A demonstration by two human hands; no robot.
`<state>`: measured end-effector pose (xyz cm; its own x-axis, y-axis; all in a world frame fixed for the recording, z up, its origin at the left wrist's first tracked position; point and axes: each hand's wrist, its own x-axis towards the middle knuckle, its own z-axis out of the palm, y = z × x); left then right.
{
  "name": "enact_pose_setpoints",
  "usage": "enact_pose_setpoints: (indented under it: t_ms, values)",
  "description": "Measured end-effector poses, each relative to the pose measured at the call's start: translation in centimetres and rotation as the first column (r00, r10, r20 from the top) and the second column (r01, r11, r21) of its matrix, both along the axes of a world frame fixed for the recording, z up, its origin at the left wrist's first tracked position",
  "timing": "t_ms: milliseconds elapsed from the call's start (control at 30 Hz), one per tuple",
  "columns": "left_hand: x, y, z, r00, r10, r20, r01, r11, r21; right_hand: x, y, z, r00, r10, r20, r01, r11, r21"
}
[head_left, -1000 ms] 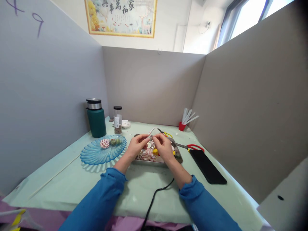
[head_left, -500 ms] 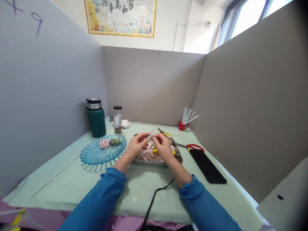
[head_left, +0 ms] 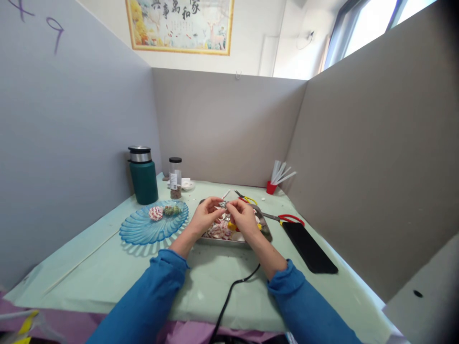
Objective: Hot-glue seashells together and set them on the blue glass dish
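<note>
Over a metal tray [head_left: 225, 242], my left hand [head_left: 205, 216] and my right hand [head_left: 243, 217] are held close together, fingertips almost meeting. Both are closed in a pinch at a small silvery thing [head_left: 224, 204], too small to name. Below them the tray holds striped shells [head_left: 219, 231], yellow pieces [head_left: 232, 226] and other small items, partly hidden by my hands. On the left, a blue scalloped glass plate [head_left: 143, 233] bears a red-and-white striped shell [head_left: 156, 213] and a greenish shell [head_left: 171, 210].
A green bottle [head_left: 143, 181] and a black-lidded jar [head_left: 175, 179] stand at the back left. Right of the tray lie red-handled scissors [head_left: 291, 219] and a black phone [head_left: 310, 247]. Behind are pliers [head_left: 247, 198] and a red cup [head_left: 271, 188] of glue sticks. A black cable [head_left: 229, 291] crosses the front.
My fingers have shifted slightly around the small silvery thing, the left hand's thumb and fingers moving a little. Everything else stays where it was.
</note>
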<state>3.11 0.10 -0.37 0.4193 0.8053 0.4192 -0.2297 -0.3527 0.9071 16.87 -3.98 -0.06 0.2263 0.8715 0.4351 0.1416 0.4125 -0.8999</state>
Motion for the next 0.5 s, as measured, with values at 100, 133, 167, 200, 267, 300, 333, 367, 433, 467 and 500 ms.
enact_pose_setpoints:
  t_ms: [100, 133, 167, 200, 267, 300, 333, 367, 433, 467, 500]
  values:
    - [-0.07, -0.29, 0.34, 1.0, -0.015, 0.02, 0.016, 1.0, -0.018, 0.13, -0.11, 0.24, 1.0, -0.019, -0.019, 0.02, 0.999, 0.04]
    - [-0.1, -0.38, 0.44, 1.0, -0.016, 0.017, 0.017, 1.0, -0.021, 0.2, -0.11, 0.28, 0.999, -0.032, -0.014, 0.033, 0.997, 0.067]
    - [-0.13, -0.45, 0.53, 1.0, -0.018, 0.01, 0.019, 1.0, -0.022, 0.27, -0.09, 0.27, 0.999, -0.048, 0.003, 0.047, 0.994, 0.096]
    - [-0.17, -0.51, 0.59, 1.0, -0.024, 0.0, 0.024, 0.999, -0.024, 0.34, -0.06, 0.23, 0.997, -0.062, 0.034, 0.058, 0.991, 0.125]
    - [-0.22, -0.57, 0.66, 0.999, -0.041, -0.012, 0.041, 0.999, -0.035, 0.41, 0.02, 0.06, 0.989, -0.096, 0.116, 0.073, 0.981, 0.182]
    - [-0.23, -0.58, 0.68, 0.999, -0.048, -0.005, 0.047, 0.998, -0.044, 0.4, 0.04, -0.03, 0.982, -0.112, 0.152, 0.079, 0.975, 0.207]
    - [-0.23, -0.59, 0.69, 0.999, -0.05, 0.007, 0.05, 0.997, -0.055, 0.36, 0.04, -0.1, 0.975, -0.127, 0.18, 0.084, 0.97, 0.229]
    - [-0.22, -0.59, 0.71, 0.999, -0.048, 0.019, 0.05, 0.997, -0.067, 0.31, 0.01, -0.16, 0.97, -0.141, 0.201, 0.089, 0.965, 0.247]
    - [-0.19, -0.6, 0.75, 0.999, -0.04, 0.025, 0.042, 0.995, -0.091, 0.17, -0.13, -0.16, 0.96, -0.165, 0.228, 0.101, 0.958, 0.267]
    - [-0.18, -0.61, 0.79, 0.999, -0.039, 0.018, 0.04, 0.994, -0.102, 0.1, -0.23, -0.13, 0.955, -0.177, 0.239, 0.109, 0.957, 0.27]
    - [-0.16, -0.63, 0.82, 0.999, -0.041, 0.008, 0.042, 0.993, -0.109, 0.04, -0.33, -0.07, 0.95, -0.189, 0.247, 0.12, 0.955, 0.273]
